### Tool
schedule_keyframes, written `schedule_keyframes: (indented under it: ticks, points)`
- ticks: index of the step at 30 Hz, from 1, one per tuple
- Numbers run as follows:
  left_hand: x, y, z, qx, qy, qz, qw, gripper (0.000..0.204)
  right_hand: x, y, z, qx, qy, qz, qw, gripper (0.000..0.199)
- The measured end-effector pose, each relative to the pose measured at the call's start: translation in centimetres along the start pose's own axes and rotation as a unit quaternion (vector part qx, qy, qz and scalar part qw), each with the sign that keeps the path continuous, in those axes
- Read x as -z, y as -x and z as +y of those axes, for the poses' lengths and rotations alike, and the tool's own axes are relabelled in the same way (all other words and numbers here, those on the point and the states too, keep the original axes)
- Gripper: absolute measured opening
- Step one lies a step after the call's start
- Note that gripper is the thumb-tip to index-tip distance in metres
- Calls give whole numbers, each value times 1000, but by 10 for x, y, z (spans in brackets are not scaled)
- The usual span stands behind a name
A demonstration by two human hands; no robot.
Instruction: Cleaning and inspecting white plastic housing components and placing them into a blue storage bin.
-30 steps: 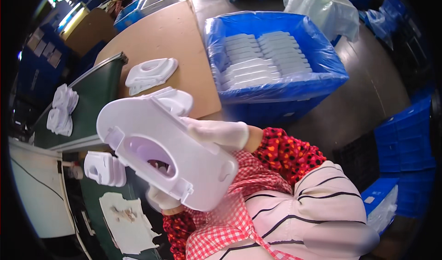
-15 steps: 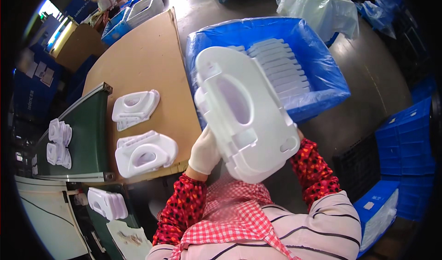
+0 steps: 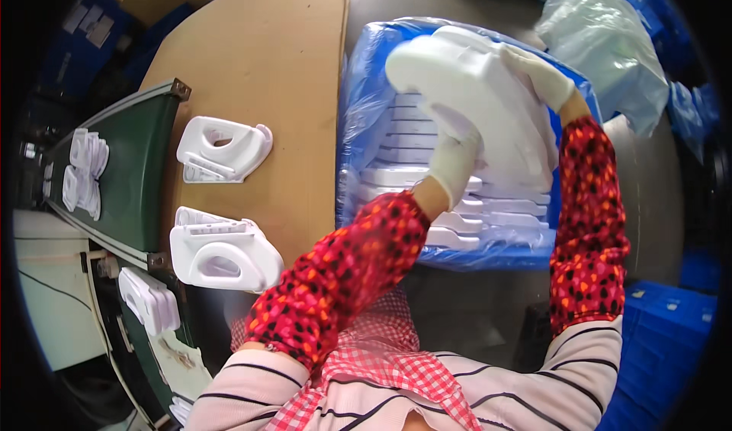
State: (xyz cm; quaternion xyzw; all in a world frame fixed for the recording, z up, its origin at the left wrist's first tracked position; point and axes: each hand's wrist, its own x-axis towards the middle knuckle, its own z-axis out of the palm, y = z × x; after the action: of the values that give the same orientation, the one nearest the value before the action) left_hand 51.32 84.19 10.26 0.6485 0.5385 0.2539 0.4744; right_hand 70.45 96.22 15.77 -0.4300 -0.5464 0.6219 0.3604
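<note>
Brown board [image 3: 297, 88] spans the frame's upper left. Over the blue bin [image 3: 364, 130] at upper right, the left hand [image 3: 457, 159] and right hand [image 3: 544, 76] are clamped on a white plastic panel [image 3: 499, 122], probably light, stiff and slippery, best held by opposite edges.

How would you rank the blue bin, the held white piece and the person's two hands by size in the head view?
1. Blue bin
2. Held white piece
3. Left hand and right hand: too alike to rank
</note>
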Motion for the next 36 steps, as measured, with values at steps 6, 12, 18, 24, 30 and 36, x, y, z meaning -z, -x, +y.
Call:
schedule_keyframes:
  ticks: [6,12,18,24,30,36]
  points:
    - [-24,-30,-172,76,294,-220,927,29,-76,-107,90,-63,468,-154,868,60]
    - [36,22,-74,307,641,-35,703,30,-89,-107,112,-73,525,-137,837,67]
    - [28,28,-98,-64,347,29,935,20,-119,-102,109,-57,555,-94,825,54]
    - [75,93,-159,7,560,-20,828,28,-158,-58,83,81,574,15,815,47]
    - [42,145,-49,187,455,41,870,39,-150,-12,165,204,649,163,714,59]
    - [74,208,-35,57,327,-76,940,33,-85,-42,274,239,915,43,322,45]
